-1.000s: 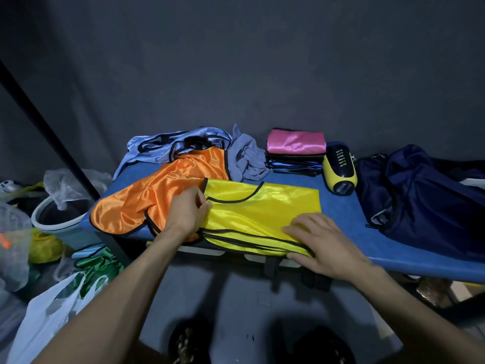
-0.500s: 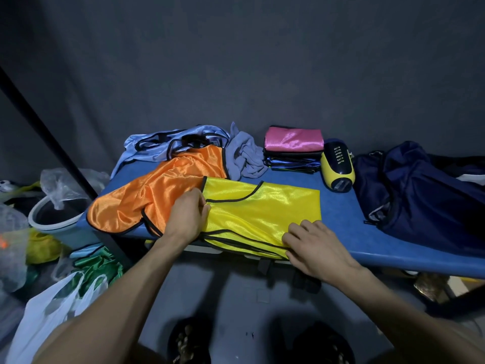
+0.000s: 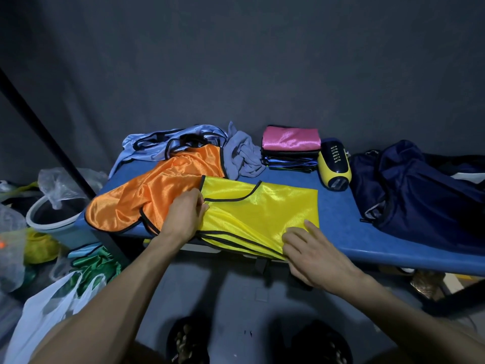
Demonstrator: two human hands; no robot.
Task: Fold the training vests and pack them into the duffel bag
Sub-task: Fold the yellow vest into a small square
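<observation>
2 hands are on the yellow vest (image 3: pixel 262 211) right now, so this looks like the folding step, not packing yet. Only 1 view here, the head cam, so going off that.

Yellow vest sits flat on the near edge of the blue worktop (image 3: pixel 338 224), its left end overlapping the orange vest (image 3: pixel 157 198) at about 9 o'clock from it. Left hand (image 3: pixel 183 219) is curled in and pinching the yellow vest at its left end, by the armhole trim. Right hand (image 3: pixel 312 253) lies at the vest's near right corner, about 4 o'clock, fingers fairly straight on top and the thumb side seems to be tucked under the fabric edge, so I'd call it gripping that corner. The duffel bag (image 3: pixel 420 195) is at 3 o'clock on the worktop, well apart from the vest, and a stack of folded vests (image 3: pixel 291 151) with a pink one on top sits at 12 o'clock.

Next move, my guess: lift or carry one end over the other to halve it, keeping the slippery fabric squared so the trim lines up.

Versus 1 second ago: the right hand has slid toward the near edge and the corner, and the fabric now shows diagonal pull wrinkles between the hands. Left hand hasn't really moved.
</observation>
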